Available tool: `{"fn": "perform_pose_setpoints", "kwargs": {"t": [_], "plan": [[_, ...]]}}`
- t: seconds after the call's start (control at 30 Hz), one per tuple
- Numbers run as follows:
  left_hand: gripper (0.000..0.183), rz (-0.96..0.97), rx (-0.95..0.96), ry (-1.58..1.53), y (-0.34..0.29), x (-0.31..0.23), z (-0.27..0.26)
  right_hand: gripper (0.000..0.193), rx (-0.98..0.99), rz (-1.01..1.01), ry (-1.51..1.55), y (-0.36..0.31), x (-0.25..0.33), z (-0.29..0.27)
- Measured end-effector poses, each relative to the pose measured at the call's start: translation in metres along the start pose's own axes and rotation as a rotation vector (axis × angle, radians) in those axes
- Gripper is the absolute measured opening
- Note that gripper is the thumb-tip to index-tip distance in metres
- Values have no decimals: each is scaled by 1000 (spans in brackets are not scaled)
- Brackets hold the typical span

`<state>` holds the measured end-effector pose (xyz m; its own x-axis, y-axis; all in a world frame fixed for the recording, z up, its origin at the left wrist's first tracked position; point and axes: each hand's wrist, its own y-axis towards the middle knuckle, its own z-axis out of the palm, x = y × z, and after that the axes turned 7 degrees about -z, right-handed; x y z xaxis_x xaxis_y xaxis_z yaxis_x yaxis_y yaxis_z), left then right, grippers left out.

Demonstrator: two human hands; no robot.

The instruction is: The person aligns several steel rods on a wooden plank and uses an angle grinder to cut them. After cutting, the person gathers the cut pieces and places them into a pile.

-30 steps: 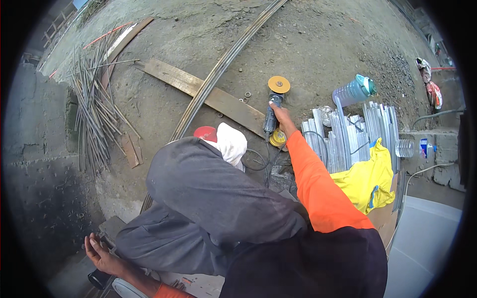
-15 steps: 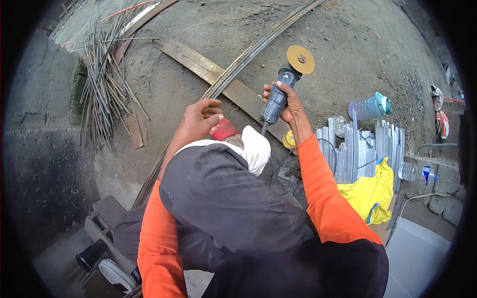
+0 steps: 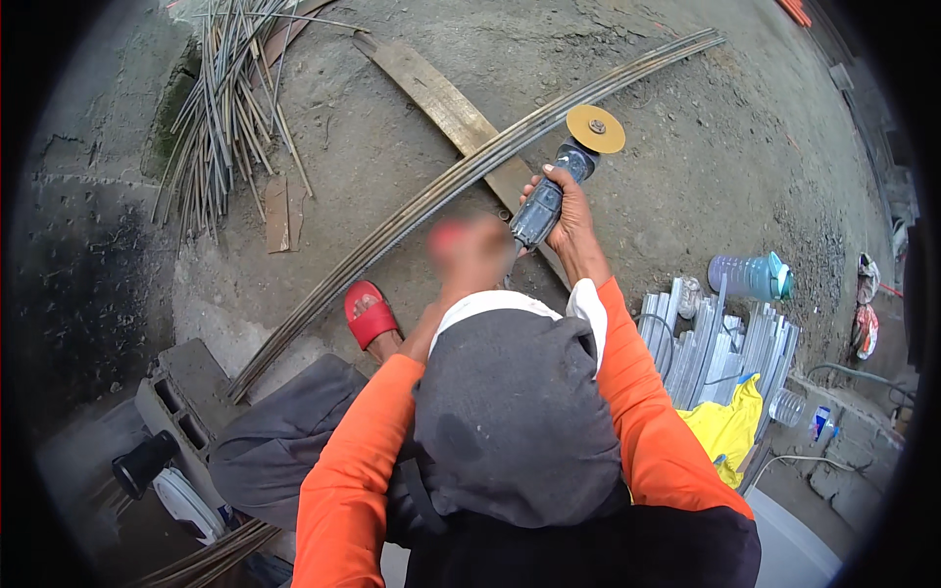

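Note:
My right hand (image 3: 569,220) is wrapped round the body of a blue-black angle grinder (image 3: 541,204). Its tan cutting disc (image 3: 595,128) points up and away, above the ground and apart from the bars. My left hand (image 3: 470,272) is by the grinder's rear end; a blur covers its fingers, so its grip is hidden. Beside it shows a smeared red patch. Left of the grinder runs a bundle of long steel bars (image 3: 431,204), crossing a wooden plank (image 3: 436,96). Grey cloth with a white edge (image 3: 520,412) bulks between my forearms.
A heap of cut bars (image 3: 235,108) lies far left. A foot in a red slipper (image 3: 371,316) is beside the bundle. Hollow blocks (image 3: 181,402) stand near left. On the right are metal channels (image 3: 701,348), a yellow cloth (image 3: 725,421) and a bluish jug (image 3: 750,276).
My left hand has moved right, close to the grinder's rear. The grinder has shifted slightly left and nearer in the picture. The view has shifted, and a red slipper shows by the bars.

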<state>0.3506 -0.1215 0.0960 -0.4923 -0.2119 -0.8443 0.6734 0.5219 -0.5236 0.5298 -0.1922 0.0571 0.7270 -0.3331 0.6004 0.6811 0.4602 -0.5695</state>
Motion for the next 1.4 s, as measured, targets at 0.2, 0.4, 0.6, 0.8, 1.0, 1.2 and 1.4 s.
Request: {"fn": "perform_pose_setpoints", "kwargs": {"t": [0.2, 0.4, 0.6, 0.8, 1.0, 1.2, 1.4], "plan": [[33, 78, -56, -105, 2, 34, 7, 38, -52, 72, -28, 4, -23, -7], [30, 193, -38, -8, 13, 35, 6, 41, -71, 129, 1, 20, -17, -17], [28, 305, -128, -10, 23, 56, 18, 34, -76, 77, -206, 30, -18, -12], [59, 276, -233, 484, 56, 79, -38, 34, 9, -96, -823, 35, 6, -14], [77, 94, -489, 984, 107, 115, -109, 55, 151, -329, -1708, 33, 14, 10], [67, 106, -316, 1066, 133, 138, -123, 60, 219, -234, -1963, 49, -4, 30], [53, 222, -431, 1122, 134, 152, -120, 60, 266, -263, -1968, 69, -13, 23]]}}
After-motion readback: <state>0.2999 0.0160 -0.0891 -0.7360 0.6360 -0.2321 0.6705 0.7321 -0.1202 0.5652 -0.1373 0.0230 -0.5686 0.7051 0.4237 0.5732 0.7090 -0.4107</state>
